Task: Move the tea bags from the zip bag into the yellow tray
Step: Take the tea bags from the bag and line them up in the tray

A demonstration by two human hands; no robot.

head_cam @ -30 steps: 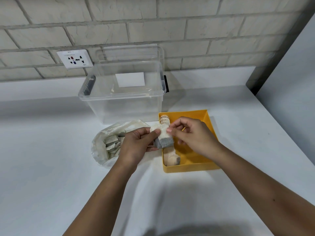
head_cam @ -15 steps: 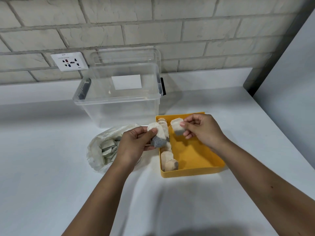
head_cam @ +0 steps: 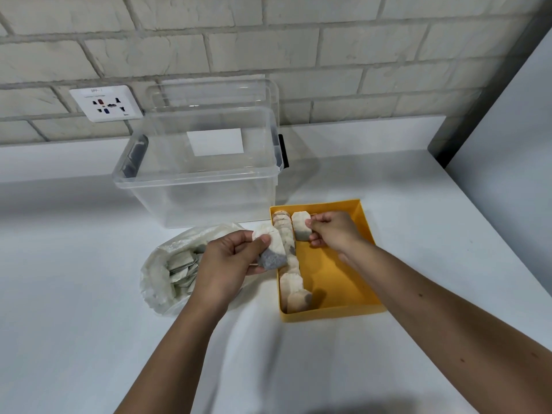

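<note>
My right hand pinches one tea bag between thumb and fingertips, holding it upright over the far left part of the yellow tray, just beside the row of tea bags already lying along the tray's left wall. My left hand is closed on a second tea bag, thumb pressed on its front face and fingers curled behind, holding it tilted above the gap between the zip bag and the tray's left edge.

Both bags are pale, papery pouches with clipped top corners and a dark, grainy fill settled at the bottom. The tray is a shallow, smooth, rectangular box of matte yellow plastic. The zip bag is crumpled, cloudy film lying open on the white table, with more flat bags stacked inside. Behind them stands a clear plastic storage box with dark side latches, and a white wall socket sits on the pale brick wall.

Compared with half a second ago, my right hand has carried its bag a little closer to the row and lower toward the tray. A second ago both hands were together on the bags at the tray's left edge; now they are apart, each with its own.
</note>
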